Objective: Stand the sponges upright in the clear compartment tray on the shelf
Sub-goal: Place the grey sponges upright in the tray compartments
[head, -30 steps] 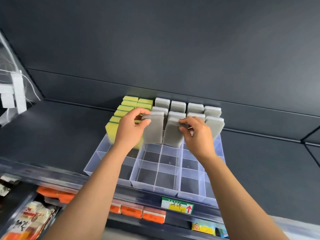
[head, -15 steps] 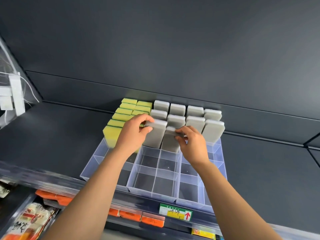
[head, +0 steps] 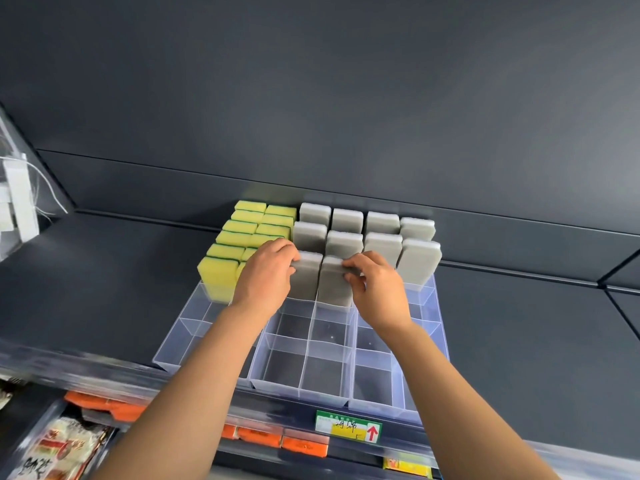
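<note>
At seven o'clock in the view, on the level below, lies a printed packet with bold black characters too blurred to read, and orange packs sit along that edge. On the dark shelf sits the clear compartment tray. Yellow sponges stand upright at its ten o'clock corner. The left hand pinches the top edge of a grey sponge standing in a middle compartment. Touching it at three o'clock, a second grey sponge stands upright, its top pinched by the right hand. Other grey sponges fill the tray from twelve to two o'clock. At the tray's six o'clock hangs a green shelf label with illegible handwriting on yellow and a red up-arrow.
</note>
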